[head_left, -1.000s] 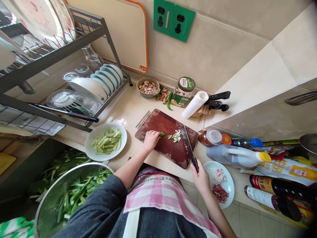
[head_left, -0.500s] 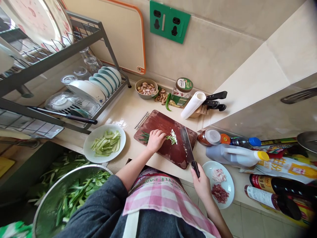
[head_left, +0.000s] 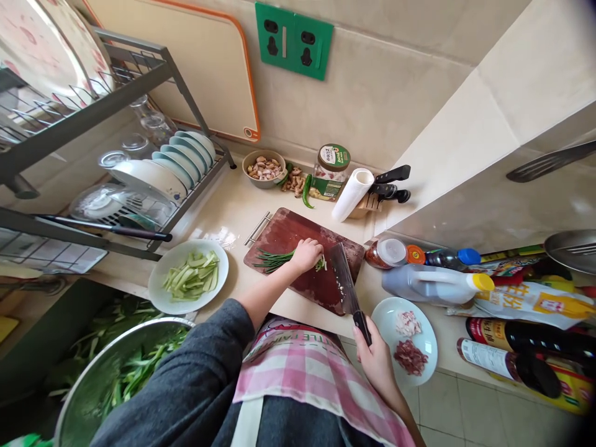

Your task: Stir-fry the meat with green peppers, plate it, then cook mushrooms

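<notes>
Knife [head_left: 348, 288] in grip, our right hand [head_left: 376, 354] sits in the head view just beyond the near right corner of the cutting board [head_left: 285, 228], fingers wrapped around the black handle. The blade is over the board's right part, small pale bits beside it. Our left hand [head_left: 307, 254] is over the board's middle, fingers bent and bunched; we cannot tell what they pinch, as the tips are hidden. Long green stalks [head_left: 274, 259] lie uncut on the board's left part and run toward that hand, while a few cut pieces [head_left: 321, 264] show just past its fingers.

Over the last second our left hand has shifted along the board toward the blade. It now covers most of the cut pieces, and more of the uncut stalks show. The knife has kept to the board's right part. We judge this a pause between cuts, spent handling the greens, with plenty uncut. Left of the board is a white plate [head_left: 156, 282] of pale green slices.
</notes>
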The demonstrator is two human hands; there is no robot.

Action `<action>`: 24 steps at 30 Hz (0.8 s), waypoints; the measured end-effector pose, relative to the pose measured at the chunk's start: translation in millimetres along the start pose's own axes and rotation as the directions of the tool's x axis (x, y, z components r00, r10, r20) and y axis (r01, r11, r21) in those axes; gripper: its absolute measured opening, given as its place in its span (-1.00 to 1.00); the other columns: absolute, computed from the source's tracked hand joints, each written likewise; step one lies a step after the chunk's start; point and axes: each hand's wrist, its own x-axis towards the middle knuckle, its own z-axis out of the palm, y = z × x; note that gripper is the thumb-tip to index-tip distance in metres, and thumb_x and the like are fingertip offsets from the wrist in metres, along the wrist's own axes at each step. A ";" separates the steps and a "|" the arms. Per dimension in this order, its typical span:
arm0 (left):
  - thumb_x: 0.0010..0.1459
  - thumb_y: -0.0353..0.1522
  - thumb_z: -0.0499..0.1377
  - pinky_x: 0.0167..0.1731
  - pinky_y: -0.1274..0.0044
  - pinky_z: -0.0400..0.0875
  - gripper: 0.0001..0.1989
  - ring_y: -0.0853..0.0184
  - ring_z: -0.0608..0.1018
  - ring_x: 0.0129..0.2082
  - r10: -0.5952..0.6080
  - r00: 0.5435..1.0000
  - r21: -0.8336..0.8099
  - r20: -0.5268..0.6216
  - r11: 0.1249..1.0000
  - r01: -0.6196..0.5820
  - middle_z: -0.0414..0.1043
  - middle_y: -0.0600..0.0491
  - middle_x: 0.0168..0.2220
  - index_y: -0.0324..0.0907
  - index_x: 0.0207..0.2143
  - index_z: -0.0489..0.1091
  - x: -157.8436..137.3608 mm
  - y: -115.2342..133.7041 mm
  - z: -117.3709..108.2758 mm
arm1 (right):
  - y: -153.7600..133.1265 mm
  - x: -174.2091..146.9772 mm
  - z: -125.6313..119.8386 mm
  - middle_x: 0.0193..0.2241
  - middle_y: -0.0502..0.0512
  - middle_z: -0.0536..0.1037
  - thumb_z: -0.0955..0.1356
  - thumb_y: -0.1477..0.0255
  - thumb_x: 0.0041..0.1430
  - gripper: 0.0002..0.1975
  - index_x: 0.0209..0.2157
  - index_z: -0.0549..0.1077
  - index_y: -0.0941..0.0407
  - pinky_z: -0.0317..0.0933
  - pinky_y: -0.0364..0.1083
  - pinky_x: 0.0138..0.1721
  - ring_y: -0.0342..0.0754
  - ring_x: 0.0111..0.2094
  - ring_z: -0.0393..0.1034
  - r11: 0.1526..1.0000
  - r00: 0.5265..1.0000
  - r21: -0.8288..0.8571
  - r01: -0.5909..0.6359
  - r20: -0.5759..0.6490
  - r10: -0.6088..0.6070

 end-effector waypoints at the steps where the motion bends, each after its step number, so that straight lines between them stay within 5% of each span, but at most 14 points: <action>1: 0.13 -0.42 0.08 -0.21 0.41 0.26 -0.86 0.22 0.44 -0.23 -0.018 1.000 -0.031 -0.010 0.999 0.018 0.48 -0.03 -0.32 -0.17 -0.39 0.45 -0.6 -0.9 -0.8 | -0.5 -1.2 0.0 -0.62 0.03 0.45 0.26 0.04 0.08 -0.42 0.00 0.39 0.16 0.23 -0.13 -0.60 -0.04 -0.60 0.36 0.999 1.000 0.042 -0.018 0.017 0.017; 8: 0.13 -0.39 0.07 -0.43 0.58 0.31 -0.87 0.39 0.47 -0.48 -0.173 0.974 -0.279 -0.144 0.952 0.127 0.49 0.10 -0.45 -0.14 -0.37 0.43 -16.0 -11.4 -11.6 | 3.0 -4.5 -0.3 -0.63 -0.15 0.24 0.27 0.06 0.11 -0.46 0.00 0.28 0.13 0.06 -0.21 -0.66 -0.22 -0.70 0.09 0.953 0.954 0.220 -0.209 0.259 0.150; 17: 0.14 -0.29 0.07 -0.26 0.54 0.35 -0.84 0.35 0.47 -0.31 -0.374 0.830 -0.501 -0.413 0.855 0.136 0.45 0.02 -0.32 -0.17 -0.33 0.38 -62.0 -40.9 -51.9 | -1.7 2.2 -8.8 -0.66 -0.17 0.22 0.26 0.08 0.11 -0.44 0.05 0.25 0.14 0.07 -0.21 -0.68 -0.21 -0.70 0.09 0.963 0.967 0.207 -0.172 0.220 0.125; 24: 0.11 -0.23 0.10 -0.46 0.59 0.34 -0.79 0.42 0.43 -0.50 -0.500 0.761 -0.638 -0.414 0.756 0.149 0.41 0.09 -0.47 -0.19 -0.34 0.37 -95.8 -55.8 -65.8 | 5.3 15.2 -3.1 -0.70 -0.09 0.32 0.32 0.10 0.01 -0.47 -0.05 0.44 0.13 0.12 -0.17 -0.70 -0.14 -0.72 0.20 0.994 0.977 0.086 -0.070 0.209 0.051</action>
